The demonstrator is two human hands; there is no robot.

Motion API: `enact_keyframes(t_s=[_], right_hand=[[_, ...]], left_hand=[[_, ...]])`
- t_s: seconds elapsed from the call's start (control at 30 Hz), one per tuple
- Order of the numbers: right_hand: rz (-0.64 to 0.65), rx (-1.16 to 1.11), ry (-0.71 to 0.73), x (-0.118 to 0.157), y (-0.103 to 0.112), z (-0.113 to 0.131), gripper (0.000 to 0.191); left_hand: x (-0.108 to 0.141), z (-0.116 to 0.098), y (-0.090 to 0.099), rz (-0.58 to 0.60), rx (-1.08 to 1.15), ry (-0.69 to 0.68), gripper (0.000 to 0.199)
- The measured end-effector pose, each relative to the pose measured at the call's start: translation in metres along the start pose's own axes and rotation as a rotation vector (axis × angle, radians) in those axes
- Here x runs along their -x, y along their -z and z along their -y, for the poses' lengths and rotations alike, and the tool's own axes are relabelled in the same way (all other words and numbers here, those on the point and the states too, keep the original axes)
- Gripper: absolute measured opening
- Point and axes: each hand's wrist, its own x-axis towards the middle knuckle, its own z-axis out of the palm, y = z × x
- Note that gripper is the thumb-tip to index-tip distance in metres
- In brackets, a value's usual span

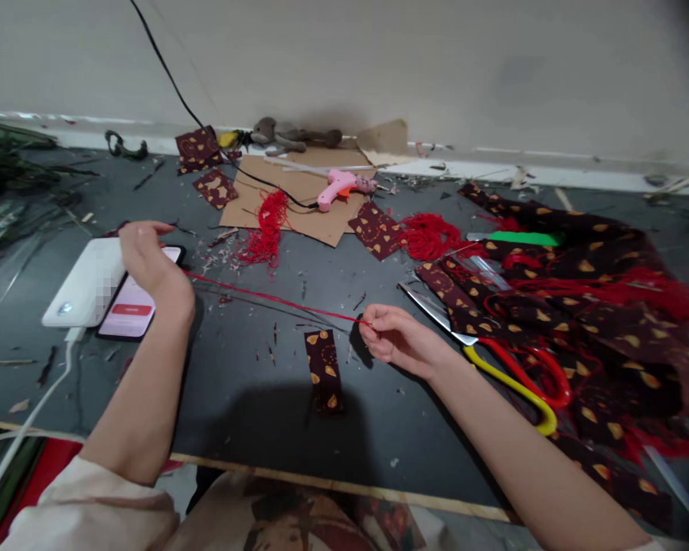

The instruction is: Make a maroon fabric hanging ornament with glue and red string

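A thin red string [281, 299] stretches almost straight between my two hands, a little above the table. My right hand [393, 337] is closed, with its end of the string pinched between the fingertips. At the other side the string runs behind my left hand [152, 256], which is bent at the wrist over a phone [129, 312] and a white power bank [80, 287]. Most of the left fingers are hidden, but the tautness suggests they grip the string. Below the string lies a small dark maroon cloth strip [324, 371] with gold teardrop prints.
Scissors [520, 383] with red and yellow handles lie right, beside heaped patterned cloth [625, 252]. A pink glue gun [337, 190] rests on cardboard [315, 226], near red thread bundles [269, 226]. A white cable [63, 375] crosses the table's left edge.
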Motion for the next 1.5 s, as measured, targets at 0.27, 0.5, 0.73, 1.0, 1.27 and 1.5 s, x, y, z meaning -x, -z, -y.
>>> enact_keyframes(t_s=[0.27,0.5,0.73,1.0,1.27,1.5], right_hand=[[-0.006,0.165,0.103,-0.001,-0.001,-0.010,0.010],[-0.191,0.963,0.527,0.003,-0.010,-0.021,0.010],[-0.118,1.280,0.723,0.006,-0.012,-0.026,0.012],[-0.129,1.300,0.872,0.004,-0.013,-0.028,0.014],[-0.165,1.270,0.936,0.003,-0.015,-0.026,0.012],[-0.229,1.315,1.026,0.005,-0.019,-0.030,0.011]], left_hand=[[0.075,-0.012,-0.061,0.526,-0.224,-0.427,0.018],[0.121,-0.010,-0.091,1.061,-0.419,-0.223,0.022],[0.117,-0.004,-0.090,1.109,-0.555,-0.314,0.019],[0.116,-0.003,-0.088,1.115,-0.546,-0.322,0.019],[0.116,-0.001,-0.086,1.086,-0.388,-0.211,0.020],[0.121,-0.004,-0.088,0.964,-0.254,-0.224,0.019]])
